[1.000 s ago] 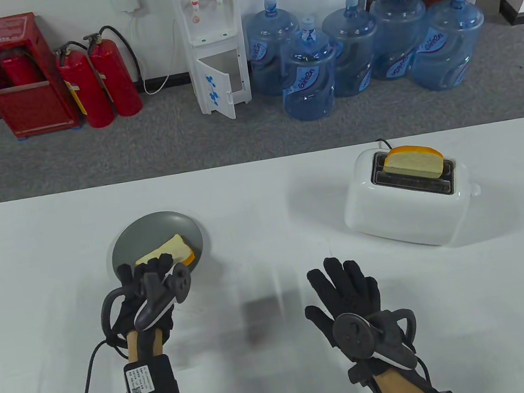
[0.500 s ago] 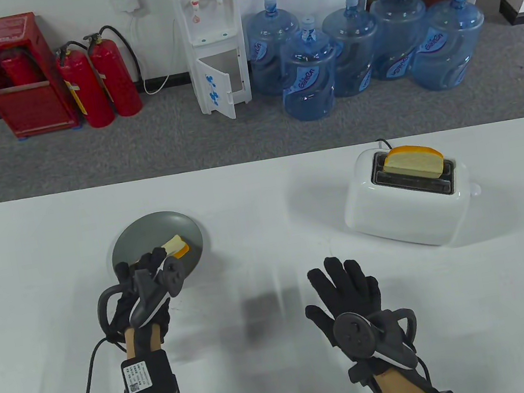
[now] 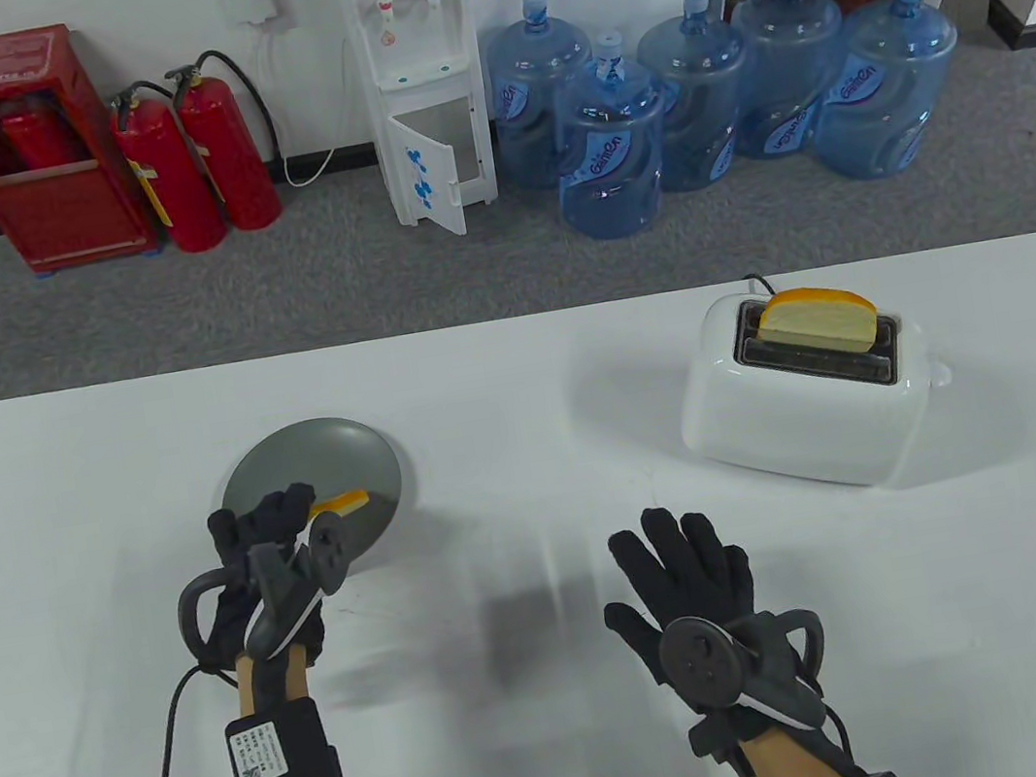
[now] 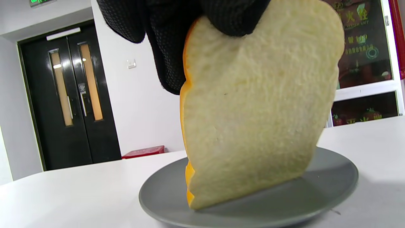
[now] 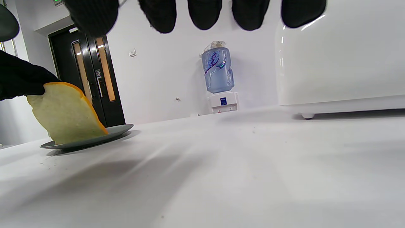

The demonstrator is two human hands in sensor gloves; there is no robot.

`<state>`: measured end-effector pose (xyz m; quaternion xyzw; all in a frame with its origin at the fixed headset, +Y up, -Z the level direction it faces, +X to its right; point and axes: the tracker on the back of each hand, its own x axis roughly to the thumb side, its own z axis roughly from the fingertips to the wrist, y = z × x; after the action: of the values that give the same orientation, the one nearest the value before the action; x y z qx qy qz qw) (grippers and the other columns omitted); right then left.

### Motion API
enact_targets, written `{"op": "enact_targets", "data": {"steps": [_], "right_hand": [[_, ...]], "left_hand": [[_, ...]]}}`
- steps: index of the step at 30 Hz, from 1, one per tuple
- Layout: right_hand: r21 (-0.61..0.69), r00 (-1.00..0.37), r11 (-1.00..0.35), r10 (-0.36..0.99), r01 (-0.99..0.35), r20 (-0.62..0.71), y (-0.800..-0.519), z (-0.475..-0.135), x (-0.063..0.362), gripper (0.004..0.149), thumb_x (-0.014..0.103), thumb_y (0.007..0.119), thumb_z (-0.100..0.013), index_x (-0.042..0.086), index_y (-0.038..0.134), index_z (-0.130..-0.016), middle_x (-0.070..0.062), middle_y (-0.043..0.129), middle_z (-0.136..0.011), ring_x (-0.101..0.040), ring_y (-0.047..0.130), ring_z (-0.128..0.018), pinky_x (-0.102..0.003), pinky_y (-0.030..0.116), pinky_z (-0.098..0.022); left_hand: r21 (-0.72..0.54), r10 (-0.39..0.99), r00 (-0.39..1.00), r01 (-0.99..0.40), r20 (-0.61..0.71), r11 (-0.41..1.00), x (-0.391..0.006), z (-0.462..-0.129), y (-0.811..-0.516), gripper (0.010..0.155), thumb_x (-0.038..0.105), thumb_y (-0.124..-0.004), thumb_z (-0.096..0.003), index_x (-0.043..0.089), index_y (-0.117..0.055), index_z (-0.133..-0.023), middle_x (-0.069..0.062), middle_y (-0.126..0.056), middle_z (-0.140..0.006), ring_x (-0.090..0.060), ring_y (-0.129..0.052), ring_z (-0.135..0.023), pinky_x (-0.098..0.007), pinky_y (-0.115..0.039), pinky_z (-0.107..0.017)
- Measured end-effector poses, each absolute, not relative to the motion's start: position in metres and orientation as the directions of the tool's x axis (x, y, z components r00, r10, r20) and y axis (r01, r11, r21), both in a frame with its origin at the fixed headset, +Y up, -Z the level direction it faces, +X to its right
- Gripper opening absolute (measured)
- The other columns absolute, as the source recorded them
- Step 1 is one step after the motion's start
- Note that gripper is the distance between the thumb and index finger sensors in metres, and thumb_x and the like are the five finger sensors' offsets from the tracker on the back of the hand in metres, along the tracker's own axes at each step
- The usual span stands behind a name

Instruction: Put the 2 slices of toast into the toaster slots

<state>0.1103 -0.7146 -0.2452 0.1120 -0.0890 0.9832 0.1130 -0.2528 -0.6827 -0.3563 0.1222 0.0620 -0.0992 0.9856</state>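
Resting nearest the viewer, right hand (image 3: 681, 579) — fingers straight and spread, palm down, holding nothing; it sits well apart from the toaster (image 3: 800, 398), on that appliance's near left side.

Left hand (image 3: 266, 536) — further left of the toaster, fingers and thumb pinching the top edge of the second slice of toast (image 4: 253, 107). That slice stands tilted on its lower corner, touching the grey plate (image 4: 335, 177).

Farthest item: first slice (image 3: 817, 319), seated in the toaster's rear slot and standing proud; the front slot looks free.

Risks, as judged: the pinch takes only a small part of the crust, so the slice may swing or slip on the carry to the toaster; a skewed approach could catch the slot rim, or nudge the seated slice.
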Motion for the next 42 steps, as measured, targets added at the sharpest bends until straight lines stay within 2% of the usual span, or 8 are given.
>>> {"op": "enact_targets", "data": {"steps": [7,18,30,36,42], "right_hand": [[-0.147,-0.950,-0.960,0.199,-0.239,0.241,-0.715,-0.245,0.110,0.068,0.060,0.055,-0.070,0.029,0.037,-0.127,-0.014,0.029,-0.134,-0.051,0.037,-0.117,-0.073,0.044,-0.078],[-0.146,-0.949,-0.959,0.202,-0.241,0.242,-0.715,-0.245,0.110,0.068,0.060,0.055,-0.070,0.029,0.037,-0.127,-0.014,0.029,-0.134,-0.051,0.037,-0.117,-0.073,0.044,-0.078],[-0.142,-0.945,-0.958,0.209,-0.249,0.252,-0.715,-0.245,0.109,0.068,0.060,0.056,-0.070,0.029,0.037,-0.127,-0.014,0.030,-0.133,-0.051,0.038,-0.117,-0.072,0.045,-0.078],[-0.142,-0.944,-0.959,0.200,-0.243,0.264,-0.715,-0.244,0.108,0.068,0.060,0.056,-0.070,0.029,0.037,-0.127,-0.014,0.031,-0.133,-0.050,0.039,-0.117,-0.072,0.045,-0.078],[-0.185,-0.932,-0.944,0.213,-0.273,0.292,-0.713,-0.241,0.108,0.067,0.059,0.057,-0.069,0.030,0.038,-0.126,-0.013,0.037,-0.132,-0.047,0.046,-0.117,-0.070,0.048,-0.079]], "left_hand": [[0.279,-0.172,0.979,0.197,-0.111,0.940,-0.252,-0.349,-0.678,0.044,0.024,-0.070,-0.0533,0.039,-0.076,-0.095,0.011,-0.087,-0.098,-0.019,-0.101,-0.089,-0.048,-0.065,-0.079],[0.373,-0.046,0.997,0.065,-0.060,0.925,-0.260,-0.324,-0.666,0.043,0.023,-0.068,-0.0534,0.041,-0.076,-0.092,0.011,-0.087,-0.096,-0.019,-0.100,-0.085,-0.047,-0.063,-0.080],[0.499,0.102,0.994,-0.108,0.040,0.860,-0.256,-0.281,-0.645,0.043,0.023,-0.066,-0.0537,0.042,-0.076,-0.090,0.010,-0.087,-0.094,-0.019,-0.100,-0.080,-0.048,-0.062,-0.080],[0.517,0.180,0.977,-0.213,0.113,0.829,-0.250,-0.261,-0.648,0.043,0.022,-0.064,-0.0543,0.041,-0.075,-0.091,0.008,-0.086,-0.094,-0.020,-0.098,-0.079,-0.050,-0.061,-0.080],[0.508,0.154,0.974,-0.217,0.164,0.833,-0.241,-0.254,-0.650,0.043,0.022,-0.063,-0.0543,0.041,-0.074,-0.091,0.008,-0.086,-0.094,-0.021,-0.097,-0.078,-0.050,-0.060,-0.080]]}}
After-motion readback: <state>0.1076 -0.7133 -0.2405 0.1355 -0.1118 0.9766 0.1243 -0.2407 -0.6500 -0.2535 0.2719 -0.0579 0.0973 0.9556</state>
